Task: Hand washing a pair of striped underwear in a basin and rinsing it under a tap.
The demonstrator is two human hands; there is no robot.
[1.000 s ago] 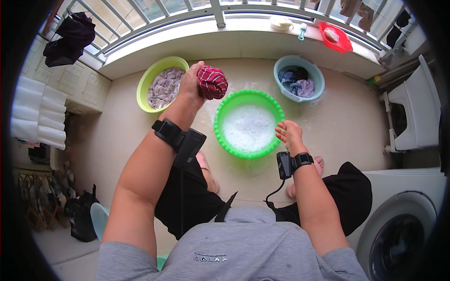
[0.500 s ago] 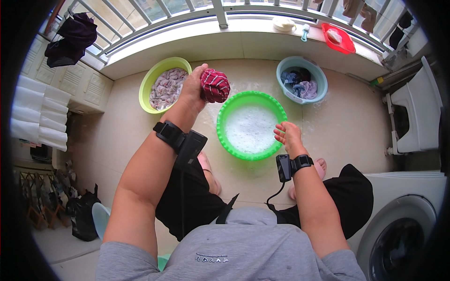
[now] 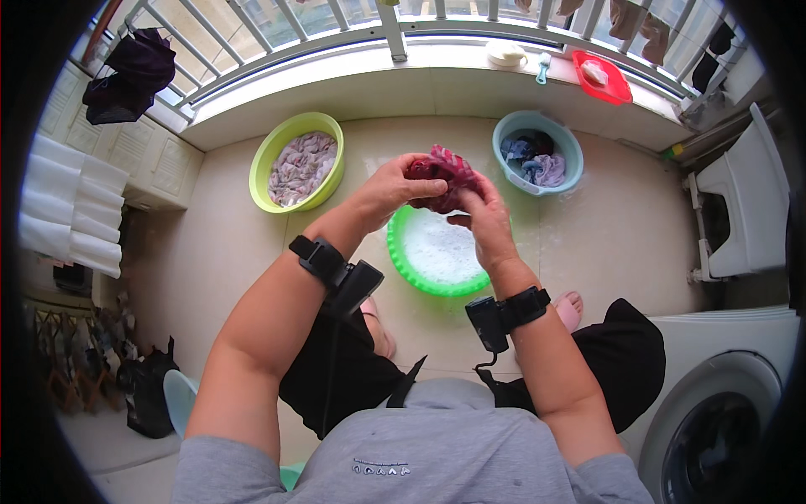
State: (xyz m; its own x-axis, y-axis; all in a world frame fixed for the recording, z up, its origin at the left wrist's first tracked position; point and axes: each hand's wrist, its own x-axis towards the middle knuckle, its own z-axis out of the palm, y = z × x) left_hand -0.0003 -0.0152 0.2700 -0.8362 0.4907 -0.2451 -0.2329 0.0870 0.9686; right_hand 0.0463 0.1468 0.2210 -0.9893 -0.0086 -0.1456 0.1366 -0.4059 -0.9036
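A dark red cloth with light stripes point(image 3: 449, 168) is bunched up between my two hands. My left hand point(image 3: 403, 183) grips its left side, while my right hand point(image 3: 489, 217) has its fingers closed on the right side. Both hands hold it above the far rim of a bright green basin point(image 3: 409, 273). White suds point(image 3: 441, 248) fill that basin, which stands on the floor between my feet. What kind of garment the cloth is, I cannot make out. Parts of it are hidden behind my fingers.
A yellow-green basin point(image 3: 259, 168) with a patterned wet cloth stands far left, and a light blue basin point(image 3: 573, 168) with dark and lilac clothes far right. On the ledge lie a red tray point(image 3: 617, 88) and a small brush point(image 3: 543, 69). A washing machine point(image 3: 722, 336) is at near right.
My right hand has come up from beside the green basin and taken hold of the striped cloth. My left hand has brought the cloth to the right, and it has loosened from its tight bundle.
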